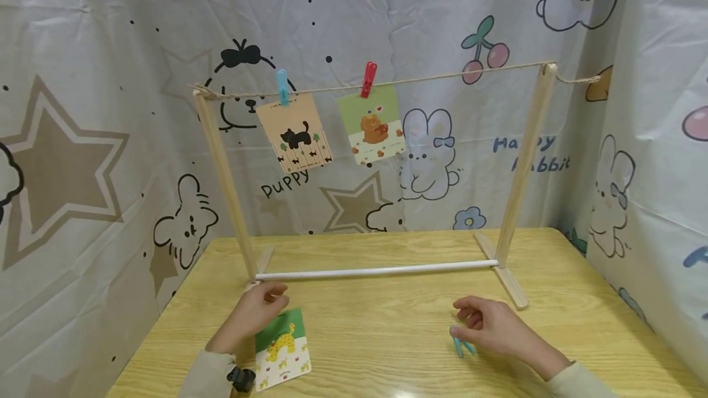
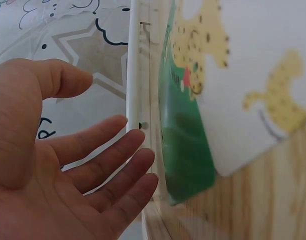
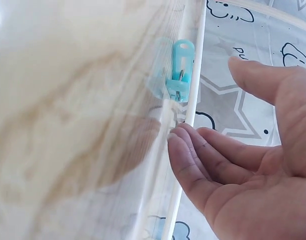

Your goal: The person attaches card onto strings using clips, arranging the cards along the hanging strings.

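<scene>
My left hand (image 1: 256, 311) hovers over the top edge of a green and white card (image 1: 293, 358) printed with a yellow spotted animal. In the left wrist view its thumb and fingers are spread, nothing between them, beside the card's green end (image 2: 188, 155). On the right, my other hand (image 1: 495, 327) reaches over a light blue clothespin (image 1: 458, 347) on the table and partly covers it in the head view. The right wrist view has that clothespin (image 3: 183, 60) just beyond the parted thumb and fingertips, which are bent and hold nothing.
A wooden frame (image 1: 528, 167) with a white crossbar (image 1: 376, 271) stands behind the hands. From its twine (image 1: 442, 77) hang a black cat card (image 1: 295, 137) under a blue clothespin (image 1: 283, 88) and a bear card (image 1: 373, 128) under a red clothespin (image 1: 368, 80). Patterned curtain surrounds the table.
</scene>
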Demonstrator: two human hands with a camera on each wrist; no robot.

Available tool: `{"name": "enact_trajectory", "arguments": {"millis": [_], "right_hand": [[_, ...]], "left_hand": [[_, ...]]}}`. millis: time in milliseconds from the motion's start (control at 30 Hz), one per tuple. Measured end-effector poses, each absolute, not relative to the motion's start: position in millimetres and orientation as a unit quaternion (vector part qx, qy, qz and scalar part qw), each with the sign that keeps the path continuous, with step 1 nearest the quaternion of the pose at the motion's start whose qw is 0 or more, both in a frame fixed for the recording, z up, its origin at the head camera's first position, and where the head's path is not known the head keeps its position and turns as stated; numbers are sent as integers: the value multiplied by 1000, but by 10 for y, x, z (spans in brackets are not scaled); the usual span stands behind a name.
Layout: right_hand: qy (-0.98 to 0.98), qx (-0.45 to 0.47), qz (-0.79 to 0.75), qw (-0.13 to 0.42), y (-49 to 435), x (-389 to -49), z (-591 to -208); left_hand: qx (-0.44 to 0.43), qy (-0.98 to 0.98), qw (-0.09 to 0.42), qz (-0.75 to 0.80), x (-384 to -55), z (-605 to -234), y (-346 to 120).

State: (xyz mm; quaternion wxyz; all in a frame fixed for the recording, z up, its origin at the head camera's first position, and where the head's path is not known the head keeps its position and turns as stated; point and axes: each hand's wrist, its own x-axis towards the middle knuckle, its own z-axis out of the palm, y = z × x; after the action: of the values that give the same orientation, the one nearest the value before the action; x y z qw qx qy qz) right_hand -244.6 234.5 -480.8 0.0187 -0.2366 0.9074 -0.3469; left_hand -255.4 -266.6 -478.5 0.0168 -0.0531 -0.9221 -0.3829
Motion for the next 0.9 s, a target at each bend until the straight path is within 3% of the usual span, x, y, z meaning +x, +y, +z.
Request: {"name": "enact_trajectory", "arguments": {"millis": [900], "right_hand": [[901,-236,-347,108,2427,-2441,-4796]], "left_hand": [[-41,-928,-38,-369,-2440,-4795,-2797]]}}
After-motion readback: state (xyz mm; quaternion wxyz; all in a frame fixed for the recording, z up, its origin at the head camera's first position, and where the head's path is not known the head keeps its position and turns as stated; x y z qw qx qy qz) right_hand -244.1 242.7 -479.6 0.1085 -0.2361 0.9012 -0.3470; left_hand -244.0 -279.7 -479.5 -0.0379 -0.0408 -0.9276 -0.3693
